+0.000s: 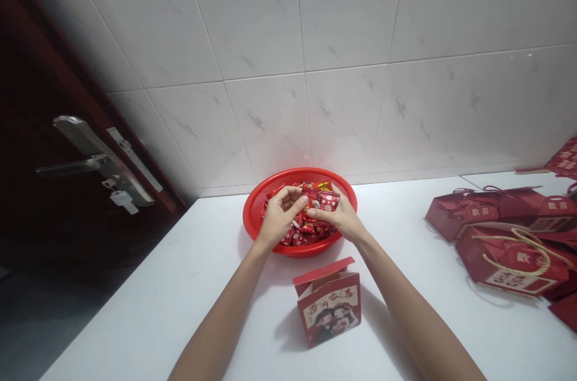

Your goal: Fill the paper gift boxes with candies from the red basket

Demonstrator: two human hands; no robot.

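Observation:
Over the red plastic basket [252,226], both hands work among red-wrapped candies [301,238]. My right hand [345,220] is closed on a few wrapped candies [329,201], with the thumb lying across them. My left hand [280,219] has its thumb and fingers curled together; the thumb tip meets the edge of a candy wrapper at the right hand's thumb. In front of the basket stands a small red gift box [331,309] with a cartoon couple on its face. Its top flaps are raised, and its inside is hidden from this angle.
Several dark red gift boxes [509,267] with cord handles and tags lie at the right of the white table [202,285]. A tiled wall [270,122] rises behind it. To the left is a dark door [45,80] with a metal handle [67,167] and hanging keys [124,201].

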